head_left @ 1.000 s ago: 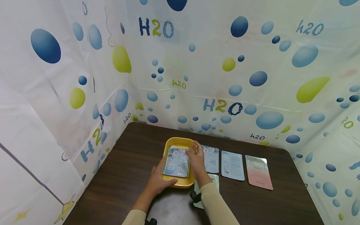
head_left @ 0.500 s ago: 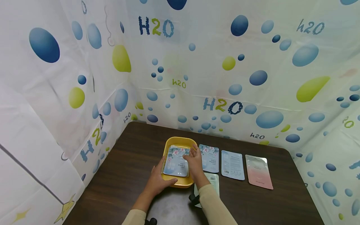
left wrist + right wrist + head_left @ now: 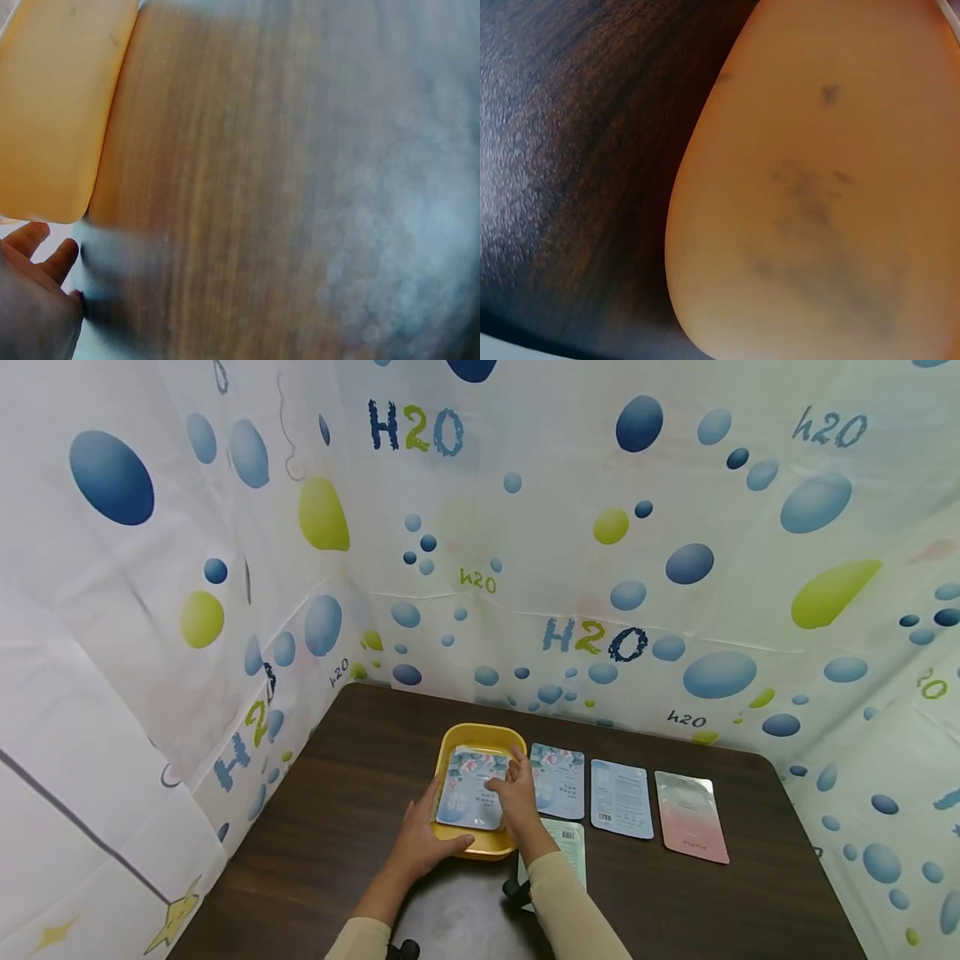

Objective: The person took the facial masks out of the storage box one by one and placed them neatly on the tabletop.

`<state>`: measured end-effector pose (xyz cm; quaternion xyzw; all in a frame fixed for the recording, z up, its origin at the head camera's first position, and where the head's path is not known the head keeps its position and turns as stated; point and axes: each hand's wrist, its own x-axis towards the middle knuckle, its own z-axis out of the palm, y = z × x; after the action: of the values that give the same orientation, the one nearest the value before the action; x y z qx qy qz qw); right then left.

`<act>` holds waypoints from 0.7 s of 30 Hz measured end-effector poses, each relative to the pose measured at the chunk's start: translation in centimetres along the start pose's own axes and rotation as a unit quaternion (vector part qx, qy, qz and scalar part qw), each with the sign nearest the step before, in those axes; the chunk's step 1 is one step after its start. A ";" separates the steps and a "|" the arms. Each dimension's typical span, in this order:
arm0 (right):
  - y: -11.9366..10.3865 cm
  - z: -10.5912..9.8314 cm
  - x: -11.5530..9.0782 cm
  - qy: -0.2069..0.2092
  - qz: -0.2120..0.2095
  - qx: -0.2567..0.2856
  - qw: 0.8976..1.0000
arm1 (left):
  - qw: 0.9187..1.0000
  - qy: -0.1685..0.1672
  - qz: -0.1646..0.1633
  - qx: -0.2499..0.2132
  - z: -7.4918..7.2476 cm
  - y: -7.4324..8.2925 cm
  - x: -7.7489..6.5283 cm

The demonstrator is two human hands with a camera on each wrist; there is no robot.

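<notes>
A yellow plastic tray (image 3: 486, 733) stands on the table with a blue floral sheet-mask packet (image 3: 467, 795) lying inside it. My left hand (image 3: 422, 839) rests against the tray's near left corner, its fingers along the left side and its thumb stretched across the front. Over the tray's right side is my right hand (image 3: 521, 806), with its thumb extended above the packet and its other fingers near the right rim. Whether the thumb touches the packet cannot be told. The left wrist view shows the tray's outer wall (image 3: 60, 105) beside the left fingers; the right wrist view shows another wall (image 3: 802, 135).
To the right lie another floral packet (image 3: 558, 781), a pale blue packet (image 3: 621, 799) and a pink and silver packet (image 3: 692, 817). A green packet (image 3: 567, 843) is partly under the right forearm. The dark wooden table (image 3: 360, 752) meets a patterned curtain behind.
The right hand has come down and slightly left along the tray's right side, uncovering more of the floral packet beside it. The left hand and tray stay in place.
</notes>
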<state>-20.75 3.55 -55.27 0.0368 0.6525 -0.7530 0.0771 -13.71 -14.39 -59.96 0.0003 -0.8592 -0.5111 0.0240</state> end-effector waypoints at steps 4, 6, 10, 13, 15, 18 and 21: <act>0.2 0.0 0.0 -0.007 0.004 0.004 1.000 | 1.000 0.001 0.001 -0.002 0.0 0.0 0.0; 0.3 0.0 0.0 -0.009 0.004 0.007 1.000 | 1.000 0.001 0.003 -0.002 0.0 0.0 0.0; 0.5 -0.1 0.0 -0.013 -0.009 0.010 1.000 | 1.000 0.003 0.007 0.001 0.1 -0.1 0.1; 0.5 -0.1 -0.1 -0.017 -0.016 0.018 1.000 | 1.000 0.002 0.007 0.000 0.1 -0.1 0.1; 0.4 -0.2 -0.2 -0.024 -0.020 0.024 0.999 | 1.000 0.002 0.007 -0.004 0.1 -0.1 0.1; 0.3 -0.2 -0.3 -0.034 -0.015 0.035 0.999 | 1.000 0.002 0.008 -0.011 0.1 -0.1 0.1; 0.2 -0.1 -0.4 -0.049 -0.015 0.027 0.998 | 1.000 0.003 0.010 -0.013 0.1 0.0 0.2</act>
<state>-20.37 3.66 -55.44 -0.0078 0.6281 -0.7720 0.0967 -13.88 -14.33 -60.02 -0.0070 -0.8523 -0.5220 0.0316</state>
